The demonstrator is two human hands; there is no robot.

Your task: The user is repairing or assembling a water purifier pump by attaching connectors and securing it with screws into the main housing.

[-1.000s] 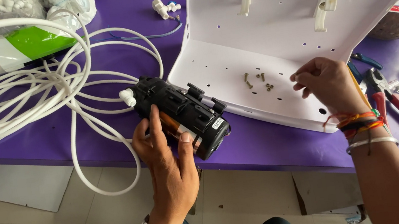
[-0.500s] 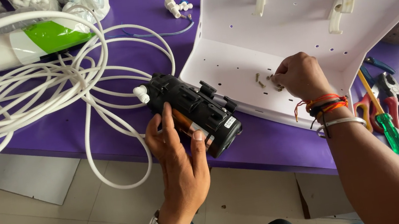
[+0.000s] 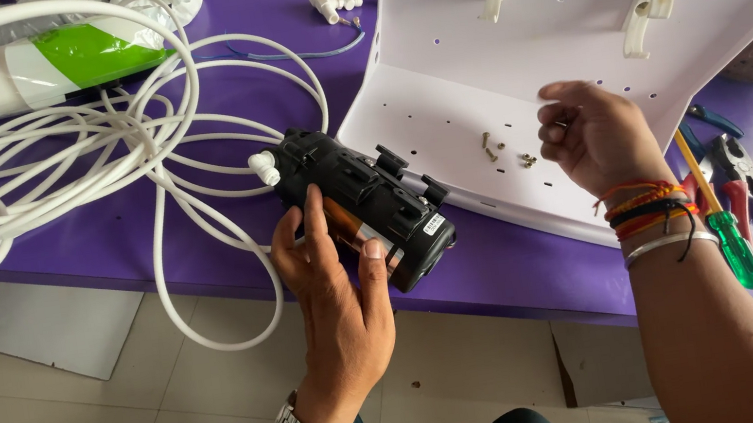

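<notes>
At centre frame the left hand (image 3: 332, 277) keeps its grasp on the black pump (image 3: 364, 205) at the purple table's (image 3: 502, 267) edge. The right hand (image 3: 593, 134) — pressed to the white panel (image 3: 443, 124) half a second ago — now lifts off, fingers pinched together above the loose screws (image 3: 503, 150); whether they hold one, I cannot tell.

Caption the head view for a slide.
Left hand grips a black pump at the purple table's edge; right hand hovers over loose screws on a white panel.

Single head-worn view, looking steeply down and forward, close over the purple table (image 3: 228, 203) edge; floor below
</notes>
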